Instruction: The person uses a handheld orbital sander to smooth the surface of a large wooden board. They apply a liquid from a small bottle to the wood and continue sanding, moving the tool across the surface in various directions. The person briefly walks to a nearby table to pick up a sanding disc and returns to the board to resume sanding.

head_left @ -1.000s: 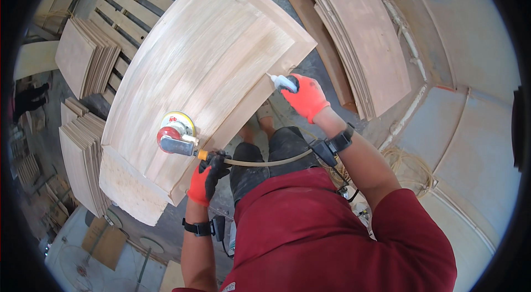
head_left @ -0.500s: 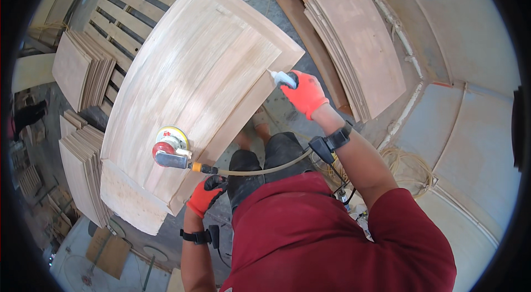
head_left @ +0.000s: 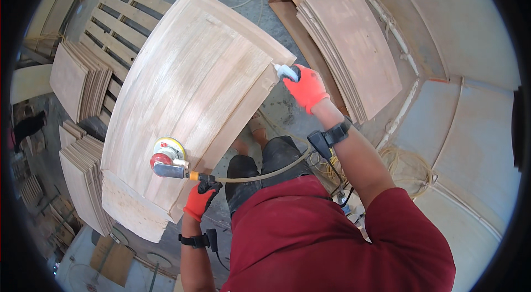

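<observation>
A pale wooden panel door (head_left: 193, 71) lies before me, with a raised frame round its planked middle. My right hand (head_left: 307, 88), in an orange-red glove with dark fingertips, is closed round a small white squeeze bottle (head_left: 287, 73). The bottle's pointed nozzle reaches the panel near its right corner, at the inner edge of the frame. An orbital sander (head_left: 168, 158) with a red body and yellow-rimmed pad rests on the panel's near left part. My left hand (head_left: 201, 199), gloved alike, is at the near edge beside the sander's hose fitting, fingers curled; their grip is partly hidden.
An air hose (head_left: 249, 179) runs from the sander across my lap toward my right wrist. Stacked panels stand right (head_left: 354, 43) and left (head_left: 83, 79), the latter by a slatted wooden pallet (head_left: 124, 21). Coiled yellow hose (head_left: 406, 170) lies at the right wall.
The bottle's nozzle has shifted slightly up along the frame toward the panel's right corner. My left hand has come up closer to the hose fitting. The view has shifted a little.
</observation>
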The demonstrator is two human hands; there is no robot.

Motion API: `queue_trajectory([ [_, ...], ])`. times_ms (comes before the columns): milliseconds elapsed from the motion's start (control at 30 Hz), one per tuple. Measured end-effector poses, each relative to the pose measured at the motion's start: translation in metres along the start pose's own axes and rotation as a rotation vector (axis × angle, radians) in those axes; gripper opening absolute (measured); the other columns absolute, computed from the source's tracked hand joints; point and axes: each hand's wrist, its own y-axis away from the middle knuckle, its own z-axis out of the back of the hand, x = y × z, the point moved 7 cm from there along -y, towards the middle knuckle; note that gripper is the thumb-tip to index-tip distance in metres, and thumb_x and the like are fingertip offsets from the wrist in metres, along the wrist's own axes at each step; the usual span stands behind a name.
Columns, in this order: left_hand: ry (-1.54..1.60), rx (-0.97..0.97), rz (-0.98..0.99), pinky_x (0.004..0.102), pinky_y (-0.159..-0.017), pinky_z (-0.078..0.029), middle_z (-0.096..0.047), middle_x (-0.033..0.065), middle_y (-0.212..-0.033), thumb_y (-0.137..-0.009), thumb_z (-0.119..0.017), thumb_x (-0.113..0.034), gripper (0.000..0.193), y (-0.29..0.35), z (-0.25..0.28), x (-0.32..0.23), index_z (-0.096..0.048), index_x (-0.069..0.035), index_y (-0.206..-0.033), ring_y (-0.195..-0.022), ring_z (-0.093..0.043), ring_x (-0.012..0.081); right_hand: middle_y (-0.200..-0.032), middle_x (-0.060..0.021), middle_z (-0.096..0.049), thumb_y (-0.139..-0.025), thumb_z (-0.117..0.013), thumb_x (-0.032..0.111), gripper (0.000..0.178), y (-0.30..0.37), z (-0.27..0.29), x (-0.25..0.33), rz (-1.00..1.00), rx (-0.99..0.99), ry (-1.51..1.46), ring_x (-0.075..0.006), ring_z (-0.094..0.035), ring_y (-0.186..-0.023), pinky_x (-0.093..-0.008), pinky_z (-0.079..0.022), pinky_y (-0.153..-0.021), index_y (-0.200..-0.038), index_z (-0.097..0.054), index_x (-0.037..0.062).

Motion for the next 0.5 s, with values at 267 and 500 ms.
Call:
queue_trajectory([
  [267,0.012,0.063,-0.023,0.0272,-0.088,-0.053,-0.074,0.0055,-0.107,-0.096,-0.066,-0.009,0.027,-0.015,0.015,0.04,-0.068,0.004,-0.119,-0.099,-0.067,0.0131,-0.096,-0.0177,-0.073,-0.088,-0.071,0.03,0.031,-0.006,0.009,0.001,0.059,-0.052,0.075,-0.0356,-0.069,-0.093,-0.0436,-0.053,-0.082,-0.107,-0.069,0.0057],
  [500,-0.073,0.083,-0.056,0.0279,-0.084,-0.052,-0.075,0.0079,-0.108,-0.096,-0.068,-0.018,0.028,-0.016,0.015,0.033,-0.071,0.002,-0.116,-0.096,-0.067,0.0129,-0.095,-0.0173,-0.073,-0.088,-0.072,0.03,0.03,-0.005,0.016,-0.016,0.02,-0.079,0.031,-0.0356,-0.069,-0.092,-0.0437,-0.053,-0.082,-0.107,-0.069,0.0064],
])
